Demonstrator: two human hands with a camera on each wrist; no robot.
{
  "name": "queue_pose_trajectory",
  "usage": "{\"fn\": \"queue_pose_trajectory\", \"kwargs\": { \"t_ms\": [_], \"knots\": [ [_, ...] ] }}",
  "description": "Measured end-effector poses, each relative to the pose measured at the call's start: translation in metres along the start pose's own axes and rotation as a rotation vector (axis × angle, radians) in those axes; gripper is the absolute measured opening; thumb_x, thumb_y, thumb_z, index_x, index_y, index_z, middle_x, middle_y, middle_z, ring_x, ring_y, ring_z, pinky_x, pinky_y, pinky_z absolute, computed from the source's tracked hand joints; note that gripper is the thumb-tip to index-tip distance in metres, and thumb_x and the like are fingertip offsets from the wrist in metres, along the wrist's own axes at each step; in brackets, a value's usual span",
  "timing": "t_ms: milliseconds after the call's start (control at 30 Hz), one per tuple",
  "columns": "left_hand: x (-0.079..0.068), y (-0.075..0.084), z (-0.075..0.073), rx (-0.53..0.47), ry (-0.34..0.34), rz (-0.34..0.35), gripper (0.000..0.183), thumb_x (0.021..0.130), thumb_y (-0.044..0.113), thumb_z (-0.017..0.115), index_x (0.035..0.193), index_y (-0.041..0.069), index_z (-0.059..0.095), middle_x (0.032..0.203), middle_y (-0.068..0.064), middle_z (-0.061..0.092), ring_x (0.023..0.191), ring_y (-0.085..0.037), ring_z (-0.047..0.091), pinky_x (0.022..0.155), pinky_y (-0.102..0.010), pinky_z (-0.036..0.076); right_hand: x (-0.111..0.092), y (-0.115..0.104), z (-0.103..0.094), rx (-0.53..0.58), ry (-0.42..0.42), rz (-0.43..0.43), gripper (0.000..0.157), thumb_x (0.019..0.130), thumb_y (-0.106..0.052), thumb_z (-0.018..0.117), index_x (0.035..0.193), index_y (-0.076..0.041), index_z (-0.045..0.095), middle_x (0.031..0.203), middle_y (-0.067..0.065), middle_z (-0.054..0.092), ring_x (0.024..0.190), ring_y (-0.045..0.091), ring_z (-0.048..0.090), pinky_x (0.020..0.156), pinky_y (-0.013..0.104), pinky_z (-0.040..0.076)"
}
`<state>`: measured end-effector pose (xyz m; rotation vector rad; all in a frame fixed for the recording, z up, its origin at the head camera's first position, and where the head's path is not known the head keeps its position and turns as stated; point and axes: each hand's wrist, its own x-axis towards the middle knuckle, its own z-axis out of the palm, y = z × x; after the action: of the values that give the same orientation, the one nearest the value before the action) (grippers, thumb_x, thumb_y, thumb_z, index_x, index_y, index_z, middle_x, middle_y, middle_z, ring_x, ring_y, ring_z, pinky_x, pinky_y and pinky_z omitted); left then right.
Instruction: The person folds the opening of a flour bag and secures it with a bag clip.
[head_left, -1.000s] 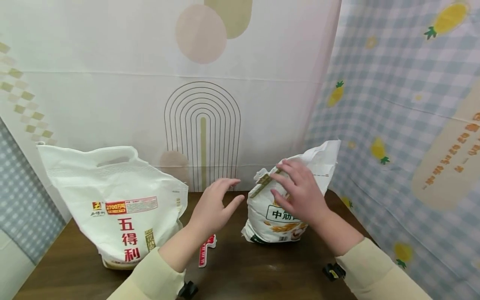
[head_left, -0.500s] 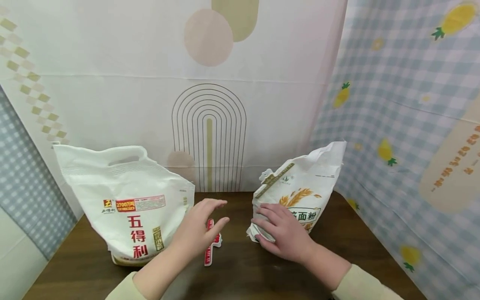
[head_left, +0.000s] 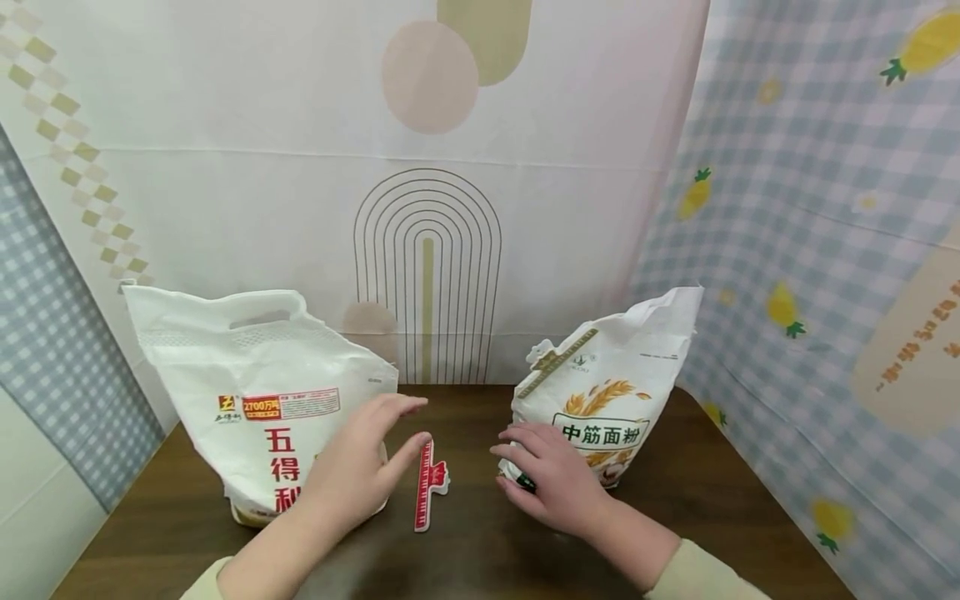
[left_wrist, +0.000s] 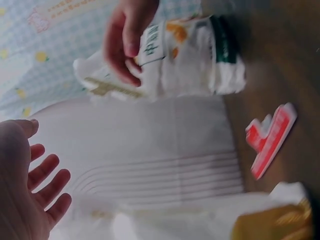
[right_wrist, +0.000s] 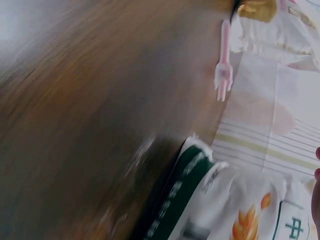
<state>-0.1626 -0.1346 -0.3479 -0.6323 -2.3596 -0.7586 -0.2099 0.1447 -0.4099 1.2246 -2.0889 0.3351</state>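
Observation:
My left hand (head_left: 352, 467), fingers and thumb extended, is in front of the right side of a large white flour bag (head_left: 255, 375) with red lettering and a cut-out handle. To its right, a red and white bag clip (head_left: 424, 492) lies on the table. My right hand (head_left: 555, 479) overlaps the lower left of a smaller white flour bag (head_left: 645, 350) in the head view, its fingers loosely bent and holding nothing. A gold bag clip (head_left: 557, 363) is fastened along that bag's slanted upper left edge. In the left wrist view, my left hand (left_wrist: 35, 185) has its fingers spread.
Both bags stand upright on a dark brown wooden table (head_left: 480, 550). Behind it hangs a pale cloth (head_left: 300, 208) printed with arches and circles. A blue checked cloth with pineapples (head_left: 787, 250) borders the right side.
My right hand has come down from the small bag's upper part to its lower left. My left hand has moved left and down, across the large bag's front. The head view has shifted slightly.

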Motion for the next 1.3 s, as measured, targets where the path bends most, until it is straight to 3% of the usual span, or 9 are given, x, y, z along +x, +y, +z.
{"fn": "queue_pose_trajectory", "kwargs": {
  "t_ms": [200, 433, 767, 1000, 1300],
  "knots": [
    [0.007, -0.007, -0.034, 0.028, 0.099, -0.015, 0.037, 0.087, 0.035, 0.063, 0.120, 0.021, 0.058, 0.118, 0.006, 0.059, 0.113, -0.016, 0.051, 0.098, -0.038, 0.038, 0.021, -0.010, 0.016, 0.048, 0.002, 0.086, 0.032, 0.080, -0.031, 0.067, 0.109, -0.018, 0.063, 0.108, -0.003, 0.058, 0.102, 0.014, 0.054, 0.087, 0.036, 0.044],
    [0.016, -0.017, -0.070, 0.067, 0.192, -0.023, 0.037, 0.084, 0.027, 0.067, 0.119, 0.017, 0.059, 0.114, 0.001, 0.060, 0.110, -0.021, 0.051, 0.096, -0.042, 0.035, 0.042, -0.019, 0.032, 0.100, -0.012, 0.178, 0.031, 0.086, -0.036, 0.061, 0.112, -0.020, 0.062, 0.110, -0.006, 0.058, 0.104, 0.011, 0.053, 0.089, 0.032, 0.043],
    [0.035, -0.043, -0.108, 0.136, 0.365, 0.053, 0.039, 0.077, 0.018, 0.072, 0.114, 0.012, 0.063, 0.115, -0.008, 0.059, 0.109, -0.030, 0.049, 0.090, -0.047, 0.033, 0.070, -0.027, 0.043, 0.230, -0.041, 0.324, 0.033, 0.088, -0.034, 0.060, 0.118, -0.021, 0.057, 0.114, -0.008, 0.057, 0.110, 0.007, 0.050, 0.095, 0.029, 0.041],
    [0.043, -0.062, -0.122, 0.203, 0.323, -0.018, 0.040, 0.079, 0.022, 0.071, 0.116, 0.010, 0.061, 0.118, -0.012, 0.054, 0.109, -0.035, 0.044, 0.088, -0.052, 0.030, 0.089, -0.037, 0.050, 0.368, -0.038, 0.437, 0.036, 0.089, -0.035, 0.059, 0.120, -0.017, 0.056, 0.116, -0.005, 0.058, 0.112, 0.007, 0.049, 0.096, 0.030, 0.042],
    [0.057, -0.078, -0.138, 0.275, 0.139, -0.093, 0.038, 0.087, 0.035, 0.063, 0.118, 0.015, 0.059, 0.121, -0.011, 0.056, 0.115, -0.037, 0.043, 0.092, -0.057, 0.027, 0.116, -0.048, 0.062, 0.603, -0.033, 0.550, 0.038, 0.091, -0.038, 0.055, 0.125, -0.020, 0.052, 0.113, -0.001, 0.056, 0.106, 0.013, 0.052, 0.088, 0.030, 0.046]
  ]
}}
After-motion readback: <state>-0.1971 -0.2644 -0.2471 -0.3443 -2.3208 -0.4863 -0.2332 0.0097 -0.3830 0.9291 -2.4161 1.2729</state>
